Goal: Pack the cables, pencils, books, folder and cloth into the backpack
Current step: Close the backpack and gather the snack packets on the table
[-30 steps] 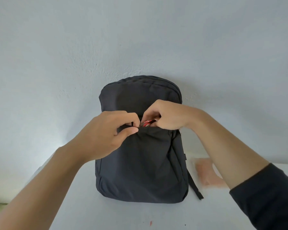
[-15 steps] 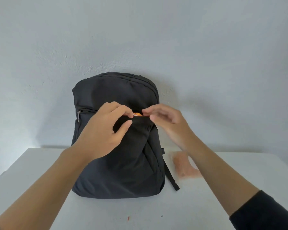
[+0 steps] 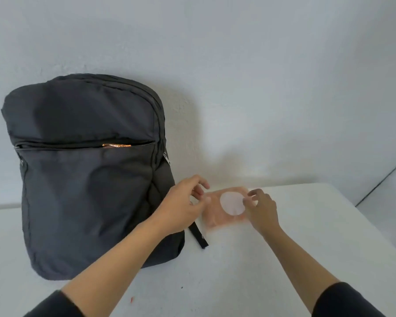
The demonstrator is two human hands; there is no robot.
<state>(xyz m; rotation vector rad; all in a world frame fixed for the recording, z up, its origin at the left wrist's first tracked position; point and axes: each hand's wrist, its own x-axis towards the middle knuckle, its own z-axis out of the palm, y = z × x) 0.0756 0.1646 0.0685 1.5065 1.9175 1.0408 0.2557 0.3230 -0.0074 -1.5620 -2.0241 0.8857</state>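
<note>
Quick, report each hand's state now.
Left hand: curled at the pink cloth's left edge, grip unclear.
Right hand: curled at its right edge, grip unclear.

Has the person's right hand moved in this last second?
Yes. The right hand has left the zip on the backpack and gone down and rightward to the cloth on the table beside it.

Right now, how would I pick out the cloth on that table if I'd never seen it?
Find the dark backpack standing on the white table against the wall. Just right of its base, between the left hand and right hand, lies the cloth. It is the only peach-pink thing there, with a white oval in its middle.
</note>
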